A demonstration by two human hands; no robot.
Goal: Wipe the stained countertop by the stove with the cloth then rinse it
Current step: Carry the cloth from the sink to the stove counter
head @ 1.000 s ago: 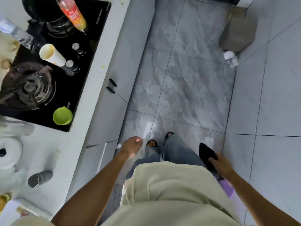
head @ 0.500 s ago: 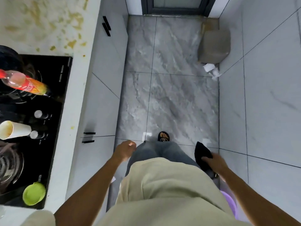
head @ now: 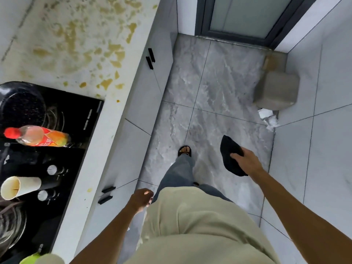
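Observation:
The white countertop [head: 57, 35] at the upper left carries many yellow-brown stains just beyond the black stove [head: 62, 141]. My right hand [head: 245, 161] hangs over the grey floor to the right and grips a black cloth [head: 229, 147], well away from the counter. My left hand [head: 142, 200] is low beside my hip, near the cabinet fronts, its fingers curled with nothing in them.
On the stove lie a red-capped bottle [head: 38, 136], a paper cup [head: 19, 186], knobs and a dark pan [head: 21, 103]. A green cup [head: 30, 259] peeks in at the bottom left. A grey bin [head: 277, 90] with crumpled paper [head: 268, 117] stands by the right wall. A glass door [head: 247, 14] closes the far end.
I have walked forward along the counter; the stained patch has come into fuller view. My right hand with the cloth has risen and swung forward.

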